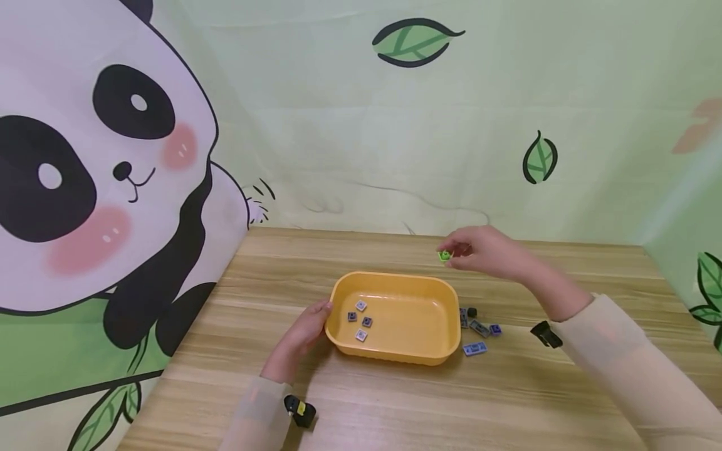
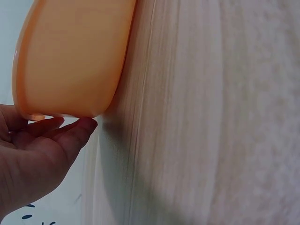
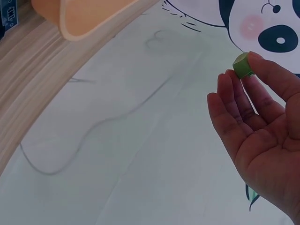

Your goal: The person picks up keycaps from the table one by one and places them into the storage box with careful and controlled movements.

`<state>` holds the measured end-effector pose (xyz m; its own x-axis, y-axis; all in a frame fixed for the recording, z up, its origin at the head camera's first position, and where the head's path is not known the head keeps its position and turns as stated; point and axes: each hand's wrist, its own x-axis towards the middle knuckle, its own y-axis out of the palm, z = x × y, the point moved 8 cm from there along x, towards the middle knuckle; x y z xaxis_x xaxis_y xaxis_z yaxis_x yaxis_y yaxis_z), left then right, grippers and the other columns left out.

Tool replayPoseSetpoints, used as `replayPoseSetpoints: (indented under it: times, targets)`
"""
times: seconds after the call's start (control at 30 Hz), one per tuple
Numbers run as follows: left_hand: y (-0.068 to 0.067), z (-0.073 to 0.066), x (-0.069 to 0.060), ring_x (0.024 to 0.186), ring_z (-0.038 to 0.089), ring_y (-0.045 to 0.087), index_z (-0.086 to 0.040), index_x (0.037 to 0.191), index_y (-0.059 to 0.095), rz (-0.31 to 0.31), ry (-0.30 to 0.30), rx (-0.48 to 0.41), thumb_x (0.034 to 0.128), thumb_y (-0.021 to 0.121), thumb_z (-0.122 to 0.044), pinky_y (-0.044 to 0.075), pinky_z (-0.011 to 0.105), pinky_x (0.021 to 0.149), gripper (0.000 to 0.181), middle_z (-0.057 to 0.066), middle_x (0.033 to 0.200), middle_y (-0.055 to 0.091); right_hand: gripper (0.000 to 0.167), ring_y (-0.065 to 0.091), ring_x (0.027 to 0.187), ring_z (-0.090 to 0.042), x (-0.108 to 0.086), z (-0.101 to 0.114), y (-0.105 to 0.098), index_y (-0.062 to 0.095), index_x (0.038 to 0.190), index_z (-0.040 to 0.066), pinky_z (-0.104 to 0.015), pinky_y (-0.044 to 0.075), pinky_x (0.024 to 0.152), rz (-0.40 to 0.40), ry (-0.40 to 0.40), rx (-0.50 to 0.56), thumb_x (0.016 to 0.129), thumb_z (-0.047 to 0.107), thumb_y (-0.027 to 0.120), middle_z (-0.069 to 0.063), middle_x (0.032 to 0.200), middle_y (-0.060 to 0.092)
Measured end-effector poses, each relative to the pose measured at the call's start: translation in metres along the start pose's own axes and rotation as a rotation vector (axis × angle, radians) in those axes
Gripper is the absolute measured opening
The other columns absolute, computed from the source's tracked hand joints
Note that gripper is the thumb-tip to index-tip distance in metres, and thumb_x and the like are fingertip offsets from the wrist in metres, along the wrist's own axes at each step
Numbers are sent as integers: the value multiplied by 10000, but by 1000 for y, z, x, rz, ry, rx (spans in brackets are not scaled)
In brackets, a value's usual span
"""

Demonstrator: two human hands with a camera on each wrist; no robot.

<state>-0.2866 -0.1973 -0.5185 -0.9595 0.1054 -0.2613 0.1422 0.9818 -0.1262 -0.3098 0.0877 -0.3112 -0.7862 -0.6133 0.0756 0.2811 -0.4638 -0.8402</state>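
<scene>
Between thumb and fingertips, the right hand (image 1: 479, 252) pinches a small green piece (image 1: 444, 255) above the table behind the yellow tray (image 1: 395, 358). In the right wrist view the right hand (image 3: 267, 126) has the green piece (image 3: 242, 65) between thumb and index finger. At the tray's left end, the left hand (image 1: 304, 329) grips the rim; the left wrist view shows the left hand (image 2: 42, 150) with thumb and fingers at the edge of the tray (image 2: 75, 56). Inside the tray, at its left, lie several small pieces, among them a white one (image 1: 361, 335).
Right of the tray, on the wooden table (image 1: 395, 407), lie a light blue piece (image 1: 475, 349), a purple-blue piece (image 1: 495, 329), a dark grey piece (image 1: 479, 328) and a black piece (image 1: 472, 311). Behind the table hangs a printed cloth (image 1: 316, 125).
</scene>
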Motion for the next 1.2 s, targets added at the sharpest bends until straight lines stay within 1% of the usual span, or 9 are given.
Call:
replayPoseSetpoints:
  times: [0.17,0.27,0.4,0.57,0.67,0.83,0.97,1.07,1.2]
  targets:
    - [-1,1,-1,1404,460,464,172,1529,266,-4,-2,6,1125,251,-138,444,543,1159,509,380,1557,371,243,687,993,-270,8,3,6,714,1177,-20,-442,614,895,18,-21,18,952,71,699,-167,1104,750]
    - [-1,1,-1,1416,457,453,165,1533,265,-7,-9,0,1126,253,-142,430,543,1170,510,370,1568,362,245,689,1011,-270,14,4,11,714,1186,-9,-440,613,918,34,-16,21,957,77,695,-164,1122,747]
    - [0,2,-1,1425,451,441,156,1542,252,4,-6,-6,1126,247,-141,417,545,1181,511,363,1581,345,248,688,1033,-269,23,6,16,711,1195,-5,-437,605,947,60,-8,37,958,63,691,-163,1148,745]
    - [1,1,-2,1432,460,429,161,1543,240,16,6,-14,1125,245,-136,408,555,1184,513,368,1583,335,248,681,1035,-262,36,5,23,715,1190,3,-427,600,957,81,11,62,948,55,701,-157,1134,746]
    - [1,0,-1,1411,443,459,162,1540,247,19,11,-14,1124,250,-141,429,541,1173,514,370,1573,353,247,678,1030,-263,45,3,26,719,1183,5,-420,597,958,92,11,75,941,56,708,-152,1106,749]
    - [0,1,-1,1314,355,545,158,1533,276,16,13,-6,1122,259,-137,508,476,1108,506,379,1532,413,253,686,1027,-270,58,0,35,715,1175,-20,-397,601,941,120,3,108,932,52,712,-162,1089,754]
    - [0,1,-1,1309,352,548,163,1529,280,14,18,3,1121,260,-134,513,470,1104,505,383,1530,413,271,686,1035,-254,67,-5,45,711,1190,-25,-381,603,937,148,17,126,933,58,714,-166,1110,754]
    - [0,0,-1,1313,361,545,172,1527,273,21,21,2,1121,262,-132,518,466,1099,507,391,1529,406,276,686,1009,-232,74,-7,53,712,1192,-37,-368,604,925,170,26,139,929,49,716,-179,1110,755]
    - [1,0,-1,1263,326,574,179,1523,274,28,24,-4,1121,269,-132,555,404,1044,508,402,1510,420,275,683,951,-188,81,-10,66,726,1181,-32,-323,602,894,203,41,145,915,36,731,-175,1092,762]
